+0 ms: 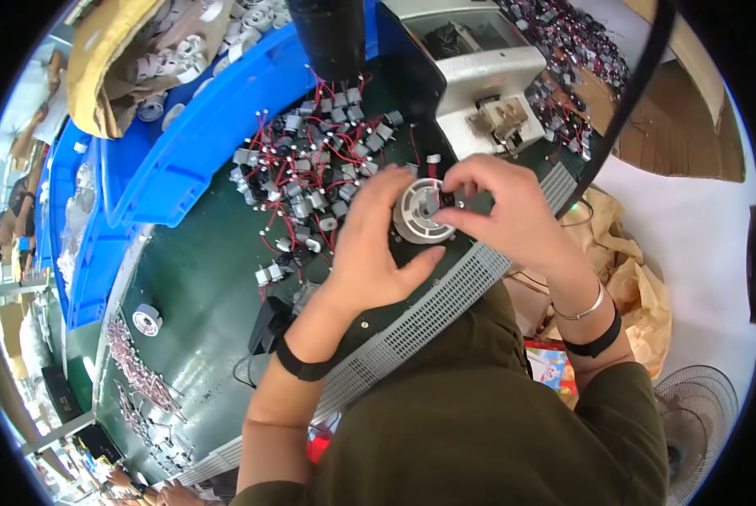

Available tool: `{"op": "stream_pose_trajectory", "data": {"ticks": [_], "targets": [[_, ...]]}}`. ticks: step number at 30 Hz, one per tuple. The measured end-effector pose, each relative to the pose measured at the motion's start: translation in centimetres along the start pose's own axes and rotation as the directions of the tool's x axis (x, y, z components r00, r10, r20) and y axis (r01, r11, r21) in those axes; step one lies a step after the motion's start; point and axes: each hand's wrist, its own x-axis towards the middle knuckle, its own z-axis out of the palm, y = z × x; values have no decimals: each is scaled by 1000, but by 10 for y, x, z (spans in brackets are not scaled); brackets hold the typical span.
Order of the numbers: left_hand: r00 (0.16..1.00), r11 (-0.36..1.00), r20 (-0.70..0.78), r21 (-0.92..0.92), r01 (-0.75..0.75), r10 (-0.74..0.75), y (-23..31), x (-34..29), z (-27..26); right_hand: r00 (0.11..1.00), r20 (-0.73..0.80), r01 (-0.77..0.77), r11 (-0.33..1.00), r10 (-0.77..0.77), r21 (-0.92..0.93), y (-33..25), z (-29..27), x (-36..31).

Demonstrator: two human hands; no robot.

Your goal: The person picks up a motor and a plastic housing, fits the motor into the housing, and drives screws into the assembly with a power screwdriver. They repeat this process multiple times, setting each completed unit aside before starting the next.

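A white round plastic housing (410,226) with a ribbed, ringed inside sits at the bench's near edge. My left hand (363,253) curves around its left side, fingers at the far rim and thumb close to the near rim. Inside the housing's opening shows a small grey motor (433,202), partly covered by my fingers. Thumb and forefinger of my right hand (509,207) pinch together at this motor, with a dark piece beside it. Just left of my left hand spreads a heap of small grey motors with red wires (310,164).
A grey machine (479,76) stands at the far right, beside a hanging black cable (627,110). Blue bins (218,101) with white parts line the far left. Another white housing (147,320) and bundled wires (138,371) lie on the green bench (218,337). A fan (698,422) is lower right.
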Motion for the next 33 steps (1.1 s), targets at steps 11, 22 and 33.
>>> {"op": "stream_pose_trajectory", "data": {"ticks": [11,22,33], "targets": [[960,972,-253,227,-60,118,2,-14,33,999,-18,27,944,-35,-330,-21,16,-8],[980,939,-85,312,-144,179,12,-24,0,833,-506,239,970,-223,-35,-70,-16,83],[980,908,4,376,-186,199,4,-10,1,943,-161,313,606,-292,732,-118,-17,168]]}}
